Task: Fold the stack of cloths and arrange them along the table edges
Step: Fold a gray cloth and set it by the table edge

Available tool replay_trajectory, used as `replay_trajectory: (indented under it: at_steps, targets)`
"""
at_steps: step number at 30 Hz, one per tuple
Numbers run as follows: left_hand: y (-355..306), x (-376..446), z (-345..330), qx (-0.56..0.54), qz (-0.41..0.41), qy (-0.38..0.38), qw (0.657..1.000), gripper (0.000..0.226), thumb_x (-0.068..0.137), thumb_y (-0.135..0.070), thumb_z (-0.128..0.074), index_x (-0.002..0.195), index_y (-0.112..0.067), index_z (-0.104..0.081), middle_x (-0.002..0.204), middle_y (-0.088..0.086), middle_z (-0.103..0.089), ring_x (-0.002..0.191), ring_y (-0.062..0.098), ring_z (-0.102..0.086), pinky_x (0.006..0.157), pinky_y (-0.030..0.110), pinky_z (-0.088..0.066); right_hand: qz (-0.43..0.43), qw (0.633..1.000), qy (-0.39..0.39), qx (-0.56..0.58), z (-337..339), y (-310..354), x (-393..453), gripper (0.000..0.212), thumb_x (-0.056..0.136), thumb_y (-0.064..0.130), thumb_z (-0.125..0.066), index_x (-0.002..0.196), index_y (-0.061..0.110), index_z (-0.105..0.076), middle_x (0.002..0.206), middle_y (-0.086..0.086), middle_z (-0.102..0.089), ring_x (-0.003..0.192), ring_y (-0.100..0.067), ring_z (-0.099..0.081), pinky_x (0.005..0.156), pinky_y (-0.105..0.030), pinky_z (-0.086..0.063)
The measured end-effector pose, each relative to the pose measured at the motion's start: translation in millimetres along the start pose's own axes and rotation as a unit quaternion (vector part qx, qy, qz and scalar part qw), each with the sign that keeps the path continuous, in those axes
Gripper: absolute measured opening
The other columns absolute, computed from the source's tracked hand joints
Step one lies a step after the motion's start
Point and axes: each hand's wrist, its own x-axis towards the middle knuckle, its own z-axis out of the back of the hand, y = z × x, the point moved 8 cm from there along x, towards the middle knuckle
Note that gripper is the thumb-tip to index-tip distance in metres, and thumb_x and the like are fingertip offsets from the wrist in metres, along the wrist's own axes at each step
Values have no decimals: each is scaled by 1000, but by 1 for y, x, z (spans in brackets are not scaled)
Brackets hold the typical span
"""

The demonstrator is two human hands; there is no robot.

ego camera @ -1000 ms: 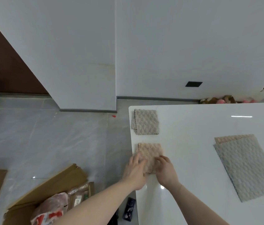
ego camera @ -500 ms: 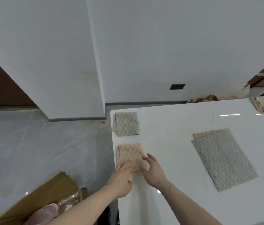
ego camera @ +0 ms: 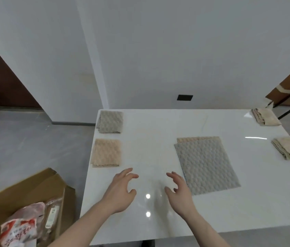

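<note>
On the floor at far left, an opened cardboard box [ego camera: 33, 198] with a red-and-white packet [ego camera: 18, 230] inside, well clear of the work. Along the left edge of the white table [ego camera: 151, 132], two folded cloths in a column: a grey folded cloth [ego camera: 111, 121] at the far corner, and nearer, just beside it, a peach folded cloth [ego camera: 106, 152], square to the edge. A second ago both hands pressing and straightening that peach piece; now released and lying untouched, so that placement reads as done.

Nearer the body, left hand [ego camera: 121, 191] lifted off and hovering over bare tabletop, fingers spread and loosely curved, holding nothing. Right hand [ego camera: 180, 190] alongside it, likewise relaxed and empty, fingertips just short of the near-left corner of the remaining stack [ego camera: 205, 163]. Whether either palm brushes the surface, impossible to tell.

At table centre, that stack lying flat and unfolded: a grey cloth on top, a peach one peeking out along its far edge. Further right, along the right edge, two more folded beige cloths, one at the far corner [ego camera: 265, 116] and one nearer [ego camera: 289, 147].

Four placed, at least two left. Probably next: taking the top grey sheet from the stack for folding.
</note>
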Motion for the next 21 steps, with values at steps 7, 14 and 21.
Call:
replay_trajectory:
  at_steps: [7, 14, 21]
  targets:
    - [-56, -26, -13, 6, -42, 10, 999, 47, 96, -31, -55, 141, -40, -48, 161, -25, -22, 148, 4, -20, 116, 19, -21, 16, 999, -42, 23, 77, -10, -29, 48, 93, 13, -66, 132, 40, -58, 146, 16, -51, 130, -6, -49, 105, -27, -42]
    - [-74, -39, -23, -1, -64, 5, 998, 46, 98, -31, -55, 143, -39, -48, 160, -24, -23, 147, 3, -21, 110, 16, -20, 24, 997, -63, 31, 90, -14, -68, 47, 92, 12, -68, 126, 43, -60, 139, 18, -56, 124, -4, -52, 102, -26, -42]
    - [-86, -57, -46, -9, -63, 10, 998, 48, 96, -32, -55, 143, -41, -46, 160, -26, -23, 145, 1, -23, 107, 14, -21, 25, 998, -44, 31, 104, -18, -84, 44, 92, 12, -68, 124, 42, -62, 134, 20, -57, 115, 9, -53, 101, -24, -42]
